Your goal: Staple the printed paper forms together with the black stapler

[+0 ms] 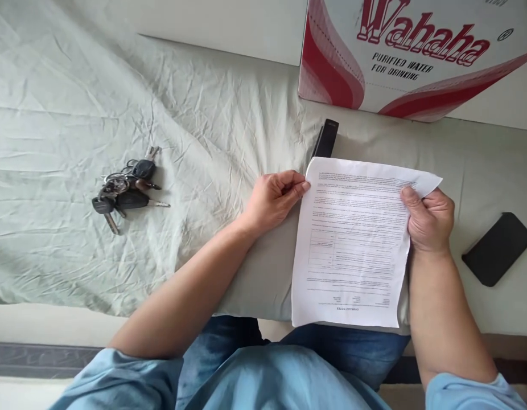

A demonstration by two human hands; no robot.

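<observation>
A printed white sheet of paper (353, 245) lies upside down to me on the pale green bed sheet (75, 114), near the bed's front edge. My left hand (274, 198) pinches the paper's far left corner. My right hand (429, 219) grips its far right edge, thumb on top. A narrow black object (325, 138), partly hidden, lies just beyond the paper's top left corner.
A bunch of keys (127, 188) lies on the wrinkled sheet to the left. A black phone (497, 248) rests face down at the right. A red and white Wahaha water carton (408, 51) stands at the back right. My blue-clad knees are below.
</observation>
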